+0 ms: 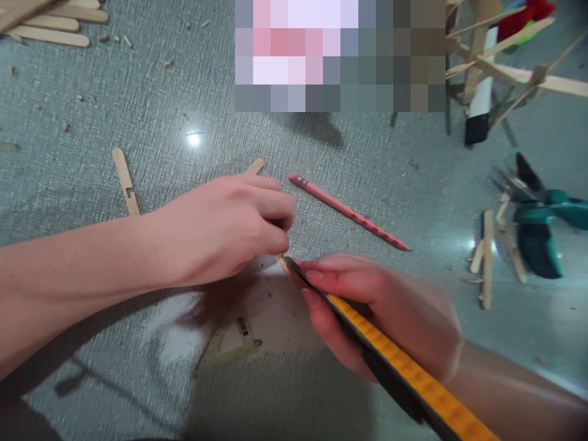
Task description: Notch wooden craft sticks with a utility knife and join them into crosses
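In the head view, my left hand [239, 226] is closed around a wooden craft stick [256, 166], with one end showing beyond the knuckles. My right hand [367, 306], slightly blurred, grips a yellow-and-black utility knife [390, 349]. The knife's dark front end lies against the stick's near end, just below my left fingertips. The exact contact of the blade is too small to make out. A notched craft stick [122, 171] lies beyond my left forearm, partly covered by it. A pink pencil [349, 211] rests just past my hands.
Under my hands lies a clear set square [225, 349]. Craft sticks [59, 24] are piled at the upper left, with wood chips scattered nearby. At right are green-handled pliers [535, 214], stick offcuts [487, 260], a white marker [480, 92] and a stick frame [509, 70]. A patch at top is pixelated.
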Demonstrator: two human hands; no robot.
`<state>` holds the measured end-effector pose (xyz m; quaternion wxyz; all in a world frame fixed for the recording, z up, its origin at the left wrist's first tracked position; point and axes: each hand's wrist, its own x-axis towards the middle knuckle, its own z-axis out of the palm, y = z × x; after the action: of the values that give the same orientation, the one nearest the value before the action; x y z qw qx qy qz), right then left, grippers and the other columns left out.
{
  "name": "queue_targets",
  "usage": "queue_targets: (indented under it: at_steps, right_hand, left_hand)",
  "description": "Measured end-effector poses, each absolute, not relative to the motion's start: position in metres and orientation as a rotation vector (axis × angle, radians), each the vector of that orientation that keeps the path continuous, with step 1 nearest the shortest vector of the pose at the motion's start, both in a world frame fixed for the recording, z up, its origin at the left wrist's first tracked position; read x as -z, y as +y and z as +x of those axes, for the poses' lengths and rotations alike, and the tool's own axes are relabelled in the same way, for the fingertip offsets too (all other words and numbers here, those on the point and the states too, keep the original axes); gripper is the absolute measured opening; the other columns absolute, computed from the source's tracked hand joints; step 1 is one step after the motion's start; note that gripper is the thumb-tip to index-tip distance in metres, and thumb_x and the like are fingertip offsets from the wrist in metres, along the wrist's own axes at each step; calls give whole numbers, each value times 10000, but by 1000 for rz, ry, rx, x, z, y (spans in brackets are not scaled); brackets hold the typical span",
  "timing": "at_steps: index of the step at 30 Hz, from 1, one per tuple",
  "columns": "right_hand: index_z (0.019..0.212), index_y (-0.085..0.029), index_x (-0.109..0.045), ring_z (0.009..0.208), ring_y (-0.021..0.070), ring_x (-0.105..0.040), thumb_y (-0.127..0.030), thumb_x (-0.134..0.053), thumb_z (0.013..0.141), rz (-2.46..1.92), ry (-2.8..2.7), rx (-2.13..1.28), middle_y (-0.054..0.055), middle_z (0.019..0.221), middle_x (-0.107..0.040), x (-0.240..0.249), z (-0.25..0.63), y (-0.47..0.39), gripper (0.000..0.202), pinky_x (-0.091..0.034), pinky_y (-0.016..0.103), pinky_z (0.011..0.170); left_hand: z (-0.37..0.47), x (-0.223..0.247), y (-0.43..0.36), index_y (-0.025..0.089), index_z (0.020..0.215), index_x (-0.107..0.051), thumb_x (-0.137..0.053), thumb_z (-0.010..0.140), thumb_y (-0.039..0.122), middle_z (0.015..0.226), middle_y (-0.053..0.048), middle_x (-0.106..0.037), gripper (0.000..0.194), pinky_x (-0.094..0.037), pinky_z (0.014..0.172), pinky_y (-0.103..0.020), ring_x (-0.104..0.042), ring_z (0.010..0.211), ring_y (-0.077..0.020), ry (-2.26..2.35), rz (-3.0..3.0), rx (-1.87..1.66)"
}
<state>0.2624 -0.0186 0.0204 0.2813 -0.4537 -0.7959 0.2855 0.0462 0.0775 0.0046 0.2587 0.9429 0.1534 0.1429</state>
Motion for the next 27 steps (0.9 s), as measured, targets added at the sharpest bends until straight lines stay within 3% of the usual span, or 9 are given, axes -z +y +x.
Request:
queue_targets:
  at_steps: [14,21,27]
  right_hand:
    - [977,-265,-602,721,208,-740,-69,-602,809,-1245,-2094,-671,29,845,-733,-16,256,-24,258,-647,321,631]
    - [933,-266,-571,675,181,-713,-106,-602,828,-1280,-2114,-765,18,812,-717,-22,257,-24,194,-623,298,631]
    - [879,-257,-567,634,162,-700,-83,-590,820,-1283,-2152,-760,13,788,-708,-22,259,-23,186,-606,259,597]
  left_hand:
    - [50,-5,78,214,773,-733,-400,940,103,777,-22,-633,389,-456,703,-297,-555,756,-148,428,2581,-379]
    - [49,-7,79,183,636,-644,-387,932,110,720,8,-536,398,-448,804,-305,-538,755,-139,439,2579,-361]
    - [51,-8,80,190,613,-647,-446,883,96,672,1,-536,349,-426,714,-302,-527,718,-154,448,2530,-365]
